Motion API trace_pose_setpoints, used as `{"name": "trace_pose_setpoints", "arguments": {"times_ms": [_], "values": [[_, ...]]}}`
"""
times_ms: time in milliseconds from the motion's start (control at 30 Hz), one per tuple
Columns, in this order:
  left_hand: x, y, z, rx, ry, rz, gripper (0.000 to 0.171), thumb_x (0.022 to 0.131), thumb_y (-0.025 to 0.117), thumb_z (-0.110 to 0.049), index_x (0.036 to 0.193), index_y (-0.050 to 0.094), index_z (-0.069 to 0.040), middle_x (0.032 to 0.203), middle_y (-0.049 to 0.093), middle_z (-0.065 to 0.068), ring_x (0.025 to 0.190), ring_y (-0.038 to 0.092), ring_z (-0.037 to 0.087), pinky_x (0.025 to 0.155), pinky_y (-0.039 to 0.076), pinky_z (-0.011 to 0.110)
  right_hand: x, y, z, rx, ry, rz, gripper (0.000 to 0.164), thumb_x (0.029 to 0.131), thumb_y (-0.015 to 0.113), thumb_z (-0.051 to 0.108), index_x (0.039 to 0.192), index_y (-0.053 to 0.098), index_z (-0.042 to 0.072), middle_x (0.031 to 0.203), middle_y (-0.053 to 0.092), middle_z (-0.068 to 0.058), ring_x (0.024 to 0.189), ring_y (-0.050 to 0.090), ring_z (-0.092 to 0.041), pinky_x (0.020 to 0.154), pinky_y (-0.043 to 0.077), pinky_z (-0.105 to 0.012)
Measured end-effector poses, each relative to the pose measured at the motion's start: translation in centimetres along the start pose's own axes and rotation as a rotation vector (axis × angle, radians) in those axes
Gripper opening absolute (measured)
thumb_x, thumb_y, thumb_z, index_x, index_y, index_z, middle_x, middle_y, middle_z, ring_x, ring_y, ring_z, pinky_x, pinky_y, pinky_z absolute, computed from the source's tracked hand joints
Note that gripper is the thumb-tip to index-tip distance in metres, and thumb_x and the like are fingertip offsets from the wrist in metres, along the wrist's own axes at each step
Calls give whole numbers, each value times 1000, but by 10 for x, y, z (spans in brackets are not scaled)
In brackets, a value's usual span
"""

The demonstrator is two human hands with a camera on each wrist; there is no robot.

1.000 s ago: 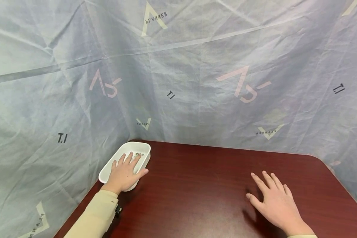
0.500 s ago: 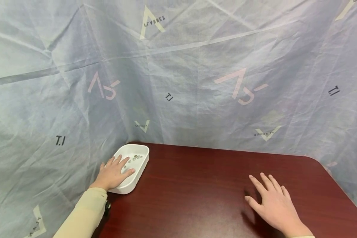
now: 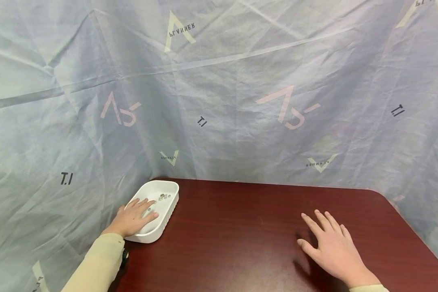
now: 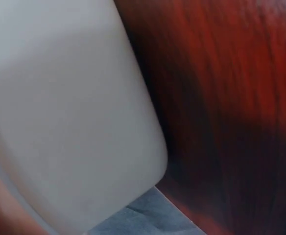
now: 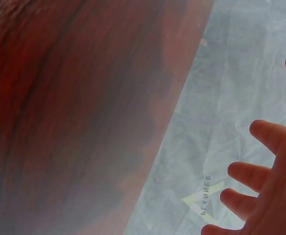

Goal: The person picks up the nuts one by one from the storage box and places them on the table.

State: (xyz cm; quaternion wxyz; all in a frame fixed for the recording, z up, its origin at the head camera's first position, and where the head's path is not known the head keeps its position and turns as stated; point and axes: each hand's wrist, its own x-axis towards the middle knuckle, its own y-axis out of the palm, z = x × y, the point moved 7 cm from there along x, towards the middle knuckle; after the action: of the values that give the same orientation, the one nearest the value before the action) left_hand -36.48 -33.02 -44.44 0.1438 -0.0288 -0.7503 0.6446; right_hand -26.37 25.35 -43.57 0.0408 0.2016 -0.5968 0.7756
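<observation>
My left hand (image 3: 130, 220), palm down with fingers spread, lies over the near left part of a white rectangular tray (image 3: 170, 215) and covers part of its inside. Several small shiny pieces (image 3: 163, 196), too small to name, are scattered on the tray's floor past the fingertips. The left wrist view is mostly filled by the tray's white wall (image 4: 79, 127), with a sliver of hand at the lower left edge. On the other side, my right hand (image 3: 333, 251) stays over the tabletop with fingers spread and nothing in it; its fingers (image 5: 253, 176) show in the right wrist view.
The dark red wooden table (image 3: 237, 227) has a rounded far right corner. A grey printed cloth (image 3: 237, 101) hangs behind it and along its left side. The tray stands close to the table's left edge, beside the cloth.
My left hand has drawn back to the left over the tray, uncovering more of the small pieces. The right hand keeps its pose; the whole view has shifted slightly.
</observation>
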Motion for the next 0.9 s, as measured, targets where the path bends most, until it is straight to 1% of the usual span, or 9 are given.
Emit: {"name": "trace_pose_setpoints", "arguments": {"times_ms": [233,500,733,900], "values": [[6,3,10,-32,-8,35,75,97,45,-68,145,56,-12,149,50,19,141,35,46,95,28,75,0,1,1,-3,-12,-16,74,89,67,60,151,48,23,153,40,-22,142,28,-47,99,22,-73],[4,6,22,-42,-7,71,77,97,43,-70,146,55,-12,149,50,17,141,36,43,97,28,75,-1,0,4,-18,-18,-33,73,87,71,56,150,50,23,153,42,-21,143,29,-46,100,23,-72],[1,0,21,-75,15,76,76,97,46,-67,146,54,-9,148,51,17,140,40,43,105,33,64,0,0,3,-23,-17,-26,74,88,70,58,150,50,23,153,41,-21,143,29,-47,100,23,-73],[0,-2,18,-79,17,92,75,98,46,-67,146,55,-10,148,50,20,139,42,43,105,33,63,0,-1,2,-26,-17,-19,74,88,69,58,150,50,23,153,41,-21,143,28,-47,100,23,-73]]}}
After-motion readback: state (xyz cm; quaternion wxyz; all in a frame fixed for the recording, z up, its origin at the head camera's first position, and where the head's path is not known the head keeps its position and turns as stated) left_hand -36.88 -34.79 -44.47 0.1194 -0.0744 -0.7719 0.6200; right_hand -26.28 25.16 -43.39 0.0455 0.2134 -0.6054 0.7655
